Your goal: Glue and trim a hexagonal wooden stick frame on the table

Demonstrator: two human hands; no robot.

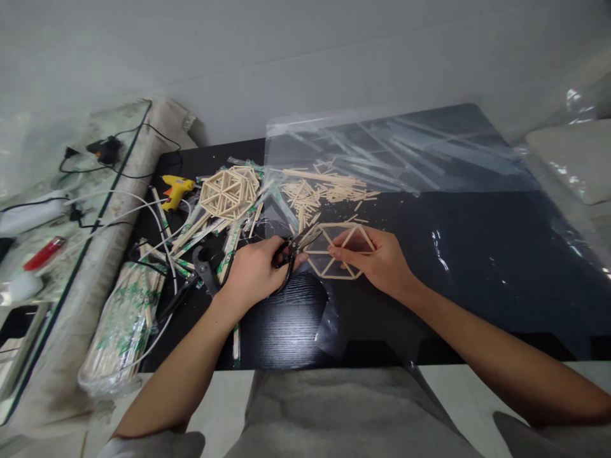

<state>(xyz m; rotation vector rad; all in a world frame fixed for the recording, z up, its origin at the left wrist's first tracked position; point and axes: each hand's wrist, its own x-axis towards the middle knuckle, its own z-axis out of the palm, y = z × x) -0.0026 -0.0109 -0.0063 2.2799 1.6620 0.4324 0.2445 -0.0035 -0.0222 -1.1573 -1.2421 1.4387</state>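
Note:
My left hand (258, 267) is closed around the black handles of a pair of scissors (296, 247). The blades point right and reach the upper left edge of a hexagonal stick frame (329, 275) with spokes meeting near its middle. My right hand (377, 257) pinches that frame from the right, fingers near its centre. Whether the blades touch the wood I cannot tell. Behind my hands lies a heap of short cut sticks (305, 200). To the left, finished-looking hexagonal frames (229, 193) are stacked on wrapped chopsticks.
A yellow glue gun (176, 191) and black-handled pliers (204, 270) lie at the left. A plastic bag of chopsticks (124, 318) sits at the table's left edge. Clear plastic sheeting (405, 156) covers part of the black table (477, 254). White cables (167, 254) cross the left side.

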